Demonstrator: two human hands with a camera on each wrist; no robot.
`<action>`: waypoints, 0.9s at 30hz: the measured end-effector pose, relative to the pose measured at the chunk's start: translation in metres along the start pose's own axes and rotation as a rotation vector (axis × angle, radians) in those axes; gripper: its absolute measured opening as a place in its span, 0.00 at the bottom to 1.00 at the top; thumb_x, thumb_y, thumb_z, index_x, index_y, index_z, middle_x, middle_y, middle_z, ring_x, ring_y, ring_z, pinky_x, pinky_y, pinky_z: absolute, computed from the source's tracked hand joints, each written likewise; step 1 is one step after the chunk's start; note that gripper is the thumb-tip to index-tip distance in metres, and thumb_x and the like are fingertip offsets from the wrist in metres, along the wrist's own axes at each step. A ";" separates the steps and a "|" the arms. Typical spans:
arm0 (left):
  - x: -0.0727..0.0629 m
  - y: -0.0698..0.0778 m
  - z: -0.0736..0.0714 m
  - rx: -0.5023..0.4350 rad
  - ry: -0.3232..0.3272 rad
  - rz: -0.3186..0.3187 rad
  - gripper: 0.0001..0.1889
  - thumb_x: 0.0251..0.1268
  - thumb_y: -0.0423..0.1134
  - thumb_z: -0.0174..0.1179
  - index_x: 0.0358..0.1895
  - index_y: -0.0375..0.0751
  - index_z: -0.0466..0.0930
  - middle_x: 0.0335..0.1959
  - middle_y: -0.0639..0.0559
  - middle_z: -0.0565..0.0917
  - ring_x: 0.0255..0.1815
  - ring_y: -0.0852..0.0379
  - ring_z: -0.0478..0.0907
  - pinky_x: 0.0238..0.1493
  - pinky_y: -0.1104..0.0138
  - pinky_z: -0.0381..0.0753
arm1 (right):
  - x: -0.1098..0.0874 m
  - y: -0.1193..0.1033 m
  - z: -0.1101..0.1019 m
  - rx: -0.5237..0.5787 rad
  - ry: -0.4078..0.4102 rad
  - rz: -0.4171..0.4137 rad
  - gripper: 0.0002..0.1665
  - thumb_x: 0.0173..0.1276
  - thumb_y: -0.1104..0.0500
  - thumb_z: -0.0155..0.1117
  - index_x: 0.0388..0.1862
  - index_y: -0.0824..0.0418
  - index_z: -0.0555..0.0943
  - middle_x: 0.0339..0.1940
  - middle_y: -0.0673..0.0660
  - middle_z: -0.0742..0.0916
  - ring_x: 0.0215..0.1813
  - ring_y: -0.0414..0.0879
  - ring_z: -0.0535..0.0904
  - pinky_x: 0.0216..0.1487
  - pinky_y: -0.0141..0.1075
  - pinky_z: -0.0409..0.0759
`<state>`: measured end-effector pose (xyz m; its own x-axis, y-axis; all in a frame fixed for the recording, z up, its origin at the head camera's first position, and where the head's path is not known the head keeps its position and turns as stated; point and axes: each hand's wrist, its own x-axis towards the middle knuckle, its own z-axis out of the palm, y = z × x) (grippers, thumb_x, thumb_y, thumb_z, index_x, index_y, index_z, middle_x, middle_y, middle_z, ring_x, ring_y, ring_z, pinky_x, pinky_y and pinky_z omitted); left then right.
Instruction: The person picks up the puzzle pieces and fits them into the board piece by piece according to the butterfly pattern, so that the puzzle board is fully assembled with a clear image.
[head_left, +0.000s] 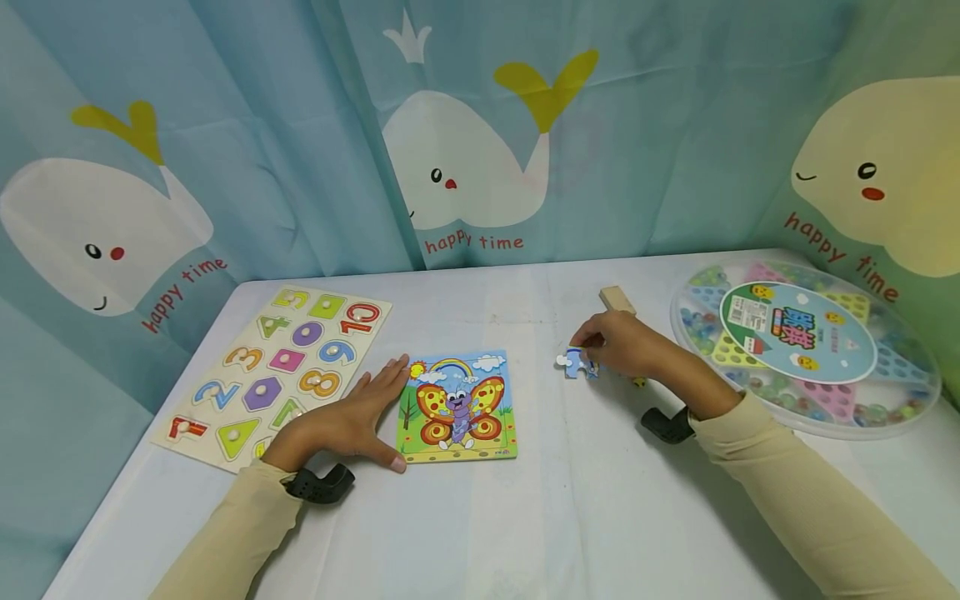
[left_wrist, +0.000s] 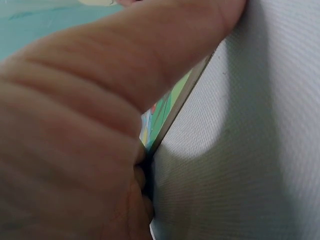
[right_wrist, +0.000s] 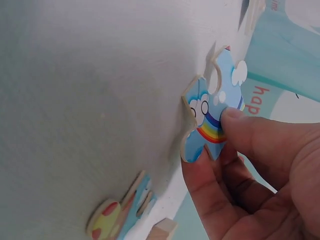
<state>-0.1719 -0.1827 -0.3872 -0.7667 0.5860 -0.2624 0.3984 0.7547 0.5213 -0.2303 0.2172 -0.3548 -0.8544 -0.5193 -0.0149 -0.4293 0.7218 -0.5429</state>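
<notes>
A square butterfly jigsaw puzzle lies flat on the white table. My left hand rests at its left side, fingers and thumb spread along that edge; the left wrist view shows the thumb beside the board's edge. To the right of the puzzle, my right hand pinches a light-blue jigsaw piece with a rainbow and clouds between thumb and fingers. Another piece, blue with a yellow and red part, lies on the table near that hand and is partly hidden from the head view.
Left of the puzzle lies a number and shape peg board. A round clear game box with marbles inside stands at the right. Behind the right hand is a small wooden block. A whale-print curtain hangs behind the table.
</notes>
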 end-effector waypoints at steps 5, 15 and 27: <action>0.000 0.000 0.000 -0.002 -0.002 0.001 0.69 0.39 0.59 0.76 0.78 0.39 0.37 0.80 0.49 0.33 0.78 0.51 0.29 0.74 0.52 0.32 | -0.001 -0.001 -0.002 0.030 -0.006 0.006 0.08 0.65 0.71 0.62 0.41 0.67 0.85 0.37 0.56 0.87 0.37 0.48 0.81 0.35 0.40 0.78; 0.000 0.000 0.000 -0.003 0.001 0.002 0.69 0.39 0.59 0.77 0.78 0.39 0.37 0.80 0.49 0.33 0.78 0.51 0.29 0.74 0.52 0.32 | 0.002 -0.007 -0.004 0.071 0.068 -0.044 0.09 0.65 0.71 0.63 0.44 0.69 0.85 0.40 0.57 0.87 0.37 0.47 0.82 0.35 0.38 0.79; 0.000 -0.001 0.001 -0.003 0.000 0.006 0.69 0.39 0.60 0.76 0.78 0.39 0.36 0.79 0.48 0.33 0.78 0.51 0.29 0.74 0.51 0.31 | 0.013 -0.013 0.004 0.070 0.177 -0.110 0.07 0.64 0.72 0.63 0.40 0.68 0.85 0.31 0.53 0.87 0.33 0.45 0.80 0.34 0.37 0.78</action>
<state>-0.1719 -0.1830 -0.3883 -0.7641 0.5907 -0.2595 0.4017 0.7503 0.5251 -0.2349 0.1988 -0.3512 -0.8445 -0.5000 0.1920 -0.5064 0.6287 -0.5902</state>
